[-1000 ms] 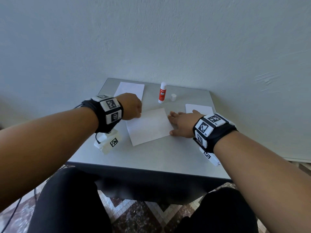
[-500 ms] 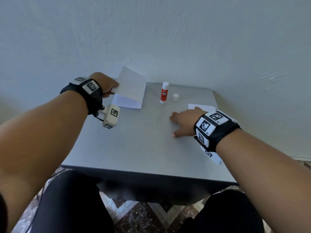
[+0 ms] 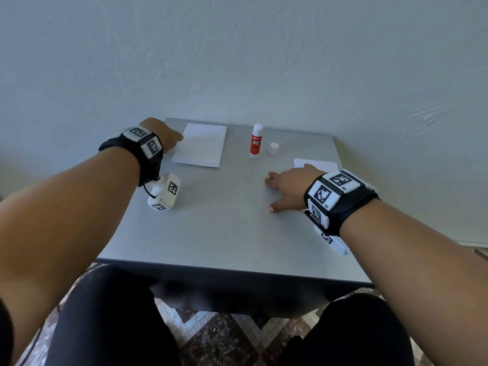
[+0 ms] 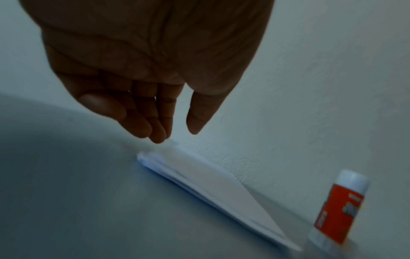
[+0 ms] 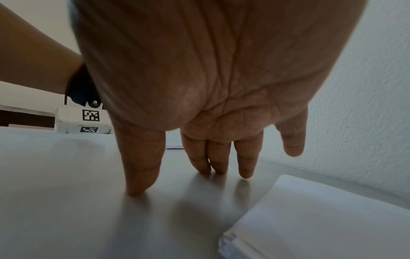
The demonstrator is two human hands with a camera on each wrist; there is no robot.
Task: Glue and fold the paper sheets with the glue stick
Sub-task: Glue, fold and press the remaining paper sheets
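- Since half a second ago, the folded sheet my left hand (image 3: 169,137) was carrying has come down onto the folded pile (image 3: 199,145) at the far left of the table (image 3: 224,228), and the hand has let go.
- My left fingers (image 4: 142,122) now hang straight and close together just above the pile's near corner, holding nothing; from these views I cannot tell if a fingertip grazes the paper.
- My right hand (image 3: 287,187) rests with fingers spread and fingertips (image 5: 142,185) pressing the bare tabletop, empty, just beside the fresh stack (image 5: 321,219) on the right.
- I judge one sheet finished and stacked, so the step in hand is fetching the next: slide one top sheet off the right-hand stack to the middle without dragging its neighbours.
- Between the two piles, near the wall, the glue stick (image 3: 256,141) stands upright and uncapped, a red-labelled white cylinder; its small white cap (image 3: 273,148) stands just beside it.
- Paper here is thin, matt and white, the folded pile showing layered edges; the tabletop is smooth grey with a faint sheen, so sheets will likely slide easily.
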